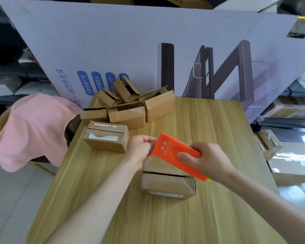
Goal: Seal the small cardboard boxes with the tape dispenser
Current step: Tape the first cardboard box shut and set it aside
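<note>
- Right hand [206, 159] grips dispenser [173, 152], which is tilted just above box [165, 184] on worktop [218, 138].
- Left hand [141, 147] pinches at dispenser's far end; tape itself not discernible.
- Box seam looks unsealed.
- Judgement: pull tape taut, anchor it over far edge, run centred along seam.

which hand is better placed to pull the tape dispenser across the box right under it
Right. The right hand grips the orange tape dispenser just above the near cardboard box, whose flap seam looks untaped. The left hand only pinches at the dispenser's front end, probably the tape end.
</note>
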A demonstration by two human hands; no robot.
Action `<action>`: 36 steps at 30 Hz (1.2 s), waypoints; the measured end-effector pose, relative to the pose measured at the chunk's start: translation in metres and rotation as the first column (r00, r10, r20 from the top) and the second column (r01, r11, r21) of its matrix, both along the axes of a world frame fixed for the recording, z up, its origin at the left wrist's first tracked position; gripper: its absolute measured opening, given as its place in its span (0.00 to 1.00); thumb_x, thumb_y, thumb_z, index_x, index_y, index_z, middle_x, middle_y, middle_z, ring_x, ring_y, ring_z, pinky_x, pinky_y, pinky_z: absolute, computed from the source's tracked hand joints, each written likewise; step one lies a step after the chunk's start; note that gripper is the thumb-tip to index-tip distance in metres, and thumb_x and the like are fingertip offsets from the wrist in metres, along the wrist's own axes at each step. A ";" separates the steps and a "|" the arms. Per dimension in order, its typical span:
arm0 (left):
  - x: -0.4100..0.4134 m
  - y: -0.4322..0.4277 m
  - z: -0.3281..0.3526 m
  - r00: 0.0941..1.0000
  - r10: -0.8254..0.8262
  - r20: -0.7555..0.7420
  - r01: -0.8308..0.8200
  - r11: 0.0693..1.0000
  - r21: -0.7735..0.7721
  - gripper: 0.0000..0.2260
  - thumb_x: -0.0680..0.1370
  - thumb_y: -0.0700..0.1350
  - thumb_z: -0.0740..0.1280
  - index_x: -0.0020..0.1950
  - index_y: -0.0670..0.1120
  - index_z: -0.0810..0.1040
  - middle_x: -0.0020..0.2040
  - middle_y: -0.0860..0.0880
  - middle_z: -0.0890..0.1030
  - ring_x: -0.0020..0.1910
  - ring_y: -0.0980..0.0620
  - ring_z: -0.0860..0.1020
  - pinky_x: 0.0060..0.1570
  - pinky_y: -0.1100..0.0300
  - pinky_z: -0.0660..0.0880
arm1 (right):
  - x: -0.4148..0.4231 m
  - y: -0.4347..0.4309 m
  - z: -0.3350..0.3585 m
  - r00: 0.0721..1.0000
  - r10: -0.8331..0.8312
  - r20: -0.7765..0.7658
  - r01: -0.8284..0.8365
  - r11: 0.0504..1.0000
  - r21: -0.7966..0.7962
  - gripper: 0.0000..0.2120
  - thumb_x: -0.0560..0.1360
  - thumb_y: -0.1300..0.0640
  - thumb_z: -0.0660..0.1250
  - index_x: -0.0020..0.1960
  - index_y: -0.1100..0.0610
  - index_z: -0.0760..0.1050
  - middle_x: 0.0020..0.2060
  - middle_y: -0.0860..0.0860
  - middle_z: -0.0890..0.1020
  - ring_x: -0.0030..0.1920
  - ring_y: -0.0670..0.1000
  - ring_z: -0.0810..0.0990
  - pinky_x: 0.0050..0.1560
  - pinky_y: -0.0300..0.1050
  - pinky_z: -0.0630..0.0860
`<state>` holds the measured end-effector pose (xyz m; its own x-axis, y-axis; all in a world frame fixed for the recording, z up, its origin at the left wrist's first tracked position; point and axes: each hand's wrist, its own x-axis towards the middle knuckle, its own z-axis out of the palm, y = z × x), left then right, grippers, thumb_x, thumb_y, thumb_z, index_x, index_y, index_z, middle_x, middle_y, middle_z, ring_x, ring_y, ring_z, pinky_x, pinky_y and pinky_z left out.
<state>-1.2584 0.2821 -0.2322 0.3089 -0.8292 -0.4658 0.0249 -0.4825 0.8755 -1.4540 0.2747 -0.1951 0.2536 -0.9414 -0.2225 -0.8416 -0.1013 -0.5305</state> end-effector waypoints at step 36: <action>0.064 0.049 -0.134 0.927 0.366 0.083 -0.374 0.918 0.130 0.02 0.73 0.39 0.73 0.43 0.40 0.83 0.35 0.46 0.84 0.30 0.52 0.79 0.31 0.63 0.74 | 0.005 -0.043 -0.084 0.892 0.176 -0.417 -0.026 0.940 0.341 0.26 0.66 0.31 0.68 0.46 0.53 0.79 0.39 0.47 0.81 0.40 0.48 0.80 0.37 0.42 0.73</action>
